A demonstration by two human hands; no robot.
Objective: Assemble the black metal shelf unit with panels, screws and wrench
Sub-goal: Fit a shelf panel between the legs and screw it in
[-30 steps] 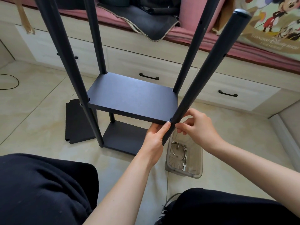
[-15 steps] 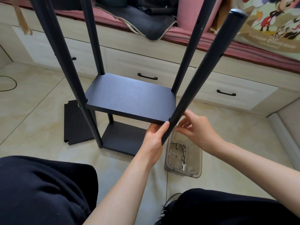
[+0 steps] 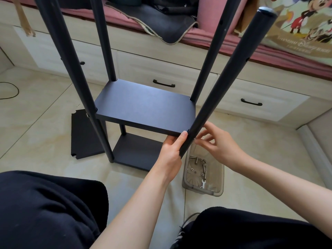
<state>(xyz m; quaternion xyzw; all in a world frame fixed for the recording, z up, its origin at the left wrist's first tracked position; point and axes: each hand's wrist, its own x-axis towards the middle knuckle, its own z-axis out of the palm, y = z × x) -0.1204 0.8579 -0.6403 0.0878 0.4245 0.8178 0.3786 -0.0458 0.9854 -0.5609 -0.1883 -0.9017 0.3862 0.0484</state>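
The black shelf unit stands on the floor on four poles, with a middle panel (image 3: 145,108) and a lower panel (image 3: 136,151) fitted. My left hand (image 3: 170,153) grips the middle panel's near right corner, thumb on its edge beside the near right pole (image 3: 224,83). Just right of that pole, at panel height, my right hand (image 3: 219,144) pinches a small silvery screw (image 3: 195,139) against the pole with its fingertips. The fingers are blurred. A small wrench (image 3: 203,183) lies in the clear plastic box (image 3: 218,190).
The box sits on the floor under my right hand and holds several screws. A loose black panel (image 3: 84,135) lies flat to the left of the unit. A drawer bench (image 3: 161,69) with pink cushions runs behind. My knees fill the bottom of the view.
My right hand's fingers have shifted at the near right pole, spreading and moving slightly down. My left hand has kept its grip on the panel corner.
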